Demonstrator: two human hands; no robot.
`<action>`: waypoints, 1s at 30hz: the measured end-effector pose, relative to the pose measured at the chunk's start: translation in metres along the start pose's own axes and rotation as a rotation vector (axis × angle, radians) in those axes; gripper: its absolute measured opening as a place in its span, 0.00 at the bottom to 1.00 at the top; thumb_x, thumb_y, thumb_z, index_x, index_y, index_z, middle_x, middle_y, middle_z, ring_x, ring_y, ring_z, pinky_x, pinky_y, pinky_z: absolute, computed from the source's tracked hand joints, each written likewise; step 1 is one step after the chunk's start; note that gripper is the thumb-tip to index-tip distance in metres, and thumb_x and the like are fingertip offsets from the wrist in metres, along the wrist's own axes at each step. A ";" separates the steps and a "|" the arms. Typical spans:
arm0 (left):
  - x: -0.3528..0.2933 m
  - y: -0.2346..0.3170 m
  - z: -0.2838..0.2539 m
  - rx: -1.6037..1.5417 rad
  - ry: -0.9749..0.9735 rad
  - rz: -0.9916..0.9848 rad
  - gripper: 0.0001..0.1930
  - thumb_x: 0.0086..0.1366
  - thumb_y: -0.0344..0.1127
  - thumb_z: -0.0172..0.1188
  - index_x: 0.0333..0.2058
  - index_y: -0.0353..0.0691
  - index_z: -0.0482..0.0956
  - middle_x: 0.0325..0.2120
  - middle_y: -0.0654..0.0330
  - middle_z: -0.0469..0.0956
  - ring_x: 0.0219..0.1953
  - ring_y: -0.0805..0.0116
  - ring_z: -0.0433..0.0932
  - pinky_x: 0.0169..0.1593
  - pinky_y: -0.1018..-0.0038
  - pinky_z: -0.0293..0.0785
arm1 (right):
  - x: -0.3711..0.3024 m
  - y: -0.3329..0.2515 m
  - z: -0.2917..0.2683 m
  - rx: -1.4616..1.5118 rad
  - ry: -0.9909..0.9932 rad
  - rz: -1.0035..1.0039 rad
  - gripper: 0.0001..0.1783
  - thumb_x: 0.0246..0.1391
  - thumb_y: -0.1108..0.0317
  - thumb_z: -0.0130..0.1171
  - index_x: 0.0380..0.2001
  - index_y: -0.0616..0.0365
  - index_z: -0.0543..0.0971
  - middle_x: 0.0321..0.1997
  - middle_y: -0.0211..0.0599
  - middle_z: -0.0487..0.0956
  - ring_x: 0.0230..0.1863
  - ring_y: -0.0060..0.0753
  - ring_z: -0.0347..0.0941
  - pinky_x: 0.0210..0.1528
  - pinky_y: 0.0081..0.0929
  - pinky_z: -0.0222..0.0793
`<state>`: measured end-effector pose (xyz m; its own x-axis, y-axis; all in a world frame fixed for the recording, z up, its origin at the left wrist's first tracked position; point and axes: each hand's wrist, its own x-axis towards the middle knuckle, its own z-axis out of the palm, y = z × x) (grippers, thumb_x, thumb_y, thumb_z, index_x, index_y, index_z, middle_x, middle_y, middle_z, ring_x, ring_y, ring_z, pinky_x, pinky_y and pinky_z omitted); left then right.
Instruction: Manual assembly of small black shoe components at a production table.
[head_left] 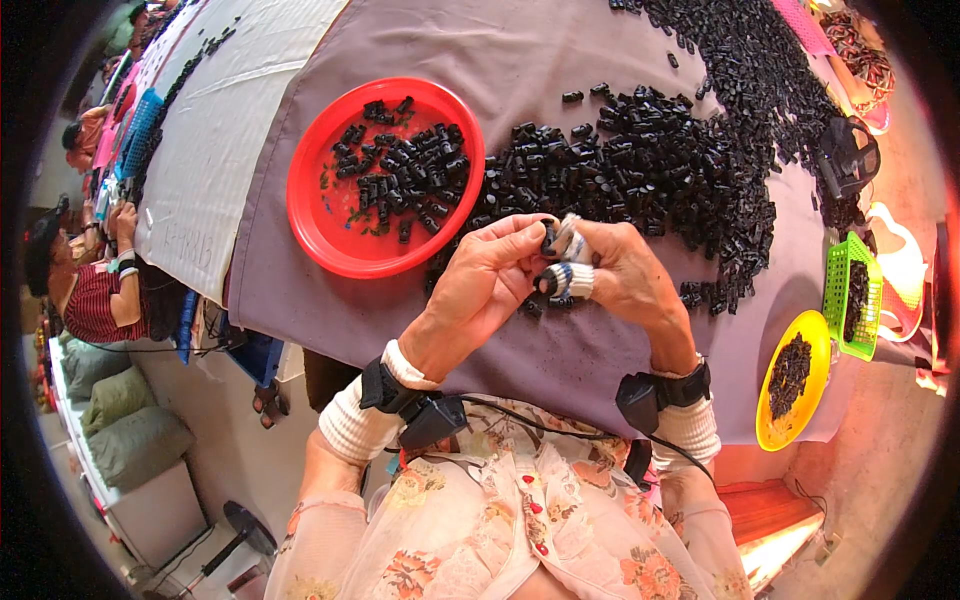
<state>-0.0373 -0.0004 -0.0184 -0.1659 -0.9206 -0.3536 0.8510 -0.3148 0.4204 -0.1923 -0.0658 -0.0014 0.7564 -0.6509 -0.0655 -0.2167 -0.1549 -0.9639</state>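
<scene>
Both hands meet over the near edge of the cloth-covered table, in front of a heap of small black cylindrical pieces. My left hand pinches one small black cylindrical piece between thumb and fingers. My right hand is closed against the left, with white knitted covering around its fingers. A dark end shows at the tip of this covering; I cannot tell whether it is another piece. What the right fingers grip is hidden. Left of the heap stands a red round basin with several black pieces inside.
A yellow bowl and a green basket, both holding dark pieces, stand at the right. More black pieces spread to the far right. Another person sits at the left beside a white-covered table. Cables run from my wrist bands.
</scene>
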 end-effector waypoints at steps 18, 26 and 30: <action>-0.001 0.001 0.003 -0.024 -0.007 0.001 0.10 0.62 0.29 0.51 0.40 0.32 0.72 0.33 0.60 0.76 0.33 0.74 0.74 0.40 0.76 0.72 | 0.005 0.001 -0.002 0.019 0.031 0.055 0.18 0.39 0.60 0.66 0.21 0.61 0.70 0.13 0.27 0.62 0.18 0.17 0.55 0.20 0.22 0.56; 0.003 0.001 -0.006 -0.010 -0.038 -0.002 0.10 0.63 0.30 0.49 0.42 0.34 0.71 0.33 0.59 0.75 0.33 0.73 0.74 0.40 0.75 0.72 | 0.000 -0.006 -0.004 -0.111 -0.010 0.023 0.15 0.39 0.63 0.65 0.26 0.61 0.74 0.14 0.27 0.67 0.18 0.15 0.57 0.19 0.20 0.57; 0.000 0.002 -0.003 -0.059 -0.061 -0.013 0.11 0.64 0.30 0.48 0.44 0.36 0.69 0.33 0.59 0.75 0.33 0.73 0.75 0.39 0.73 0.73 | 0.001 -0.004 -0.006 0.012 0.216 0.064 0.16 0.38 0.66 0.66 0.30 0.60 0.73 0.19 0.27 0.71 0.21 0.13 0.60 0.22 0.17 0.59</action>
<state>-0.0339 -0.0007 -0.0200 -0.2057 -0.9293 -0.3069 0.8760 -0.3146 0.3655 -0.1943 -0.0698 0.0038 0.5915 -0.8032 -0.0712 -0.2514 -0.0998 -0.9627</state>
